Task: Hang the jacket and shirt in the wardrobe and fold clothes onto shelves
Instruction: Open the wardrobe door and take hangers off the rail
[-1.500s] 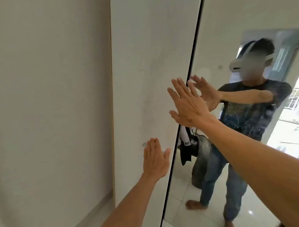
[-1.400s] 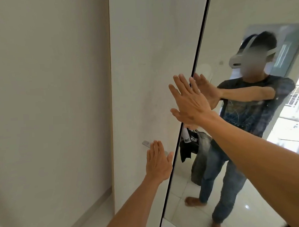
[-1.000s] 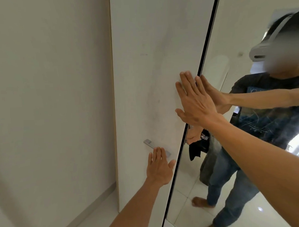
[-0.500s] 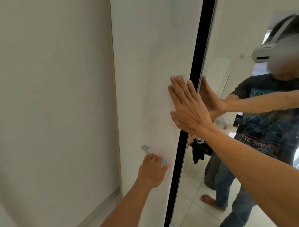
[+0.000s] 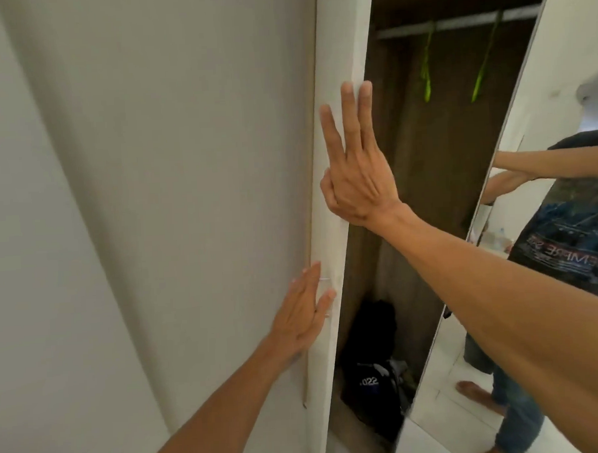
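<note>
The white sliding wardrobe door [image 5: 338, 53] is pushed far to the left, so the dark wooden inside shows. My right hand [image 5: 355, 169] lies flat on the door's edge with fingers spread. Lower down, my left hand [image 5: 303, 315] presses flat on the door's face by its small metal handle. Inside, two green hangers [image 5: 427, 66] hang from a metal rail [image 5: 453, 24]. A pile of dark clothes [image 5: 376, 370] with white print lies on the wardrobe floor.
A mirrored door [image 5: 516, 217] stands at the right and reflects a person in a dark T-shirt and jeans on a white tiled floor. A plain white wall [image 5: 135, 199] fills the left side.
The white door has slid left from nearly closed to wide open, and the hangers, rail and clothes pile have come into view. Both hands moved left with the door.
</note>
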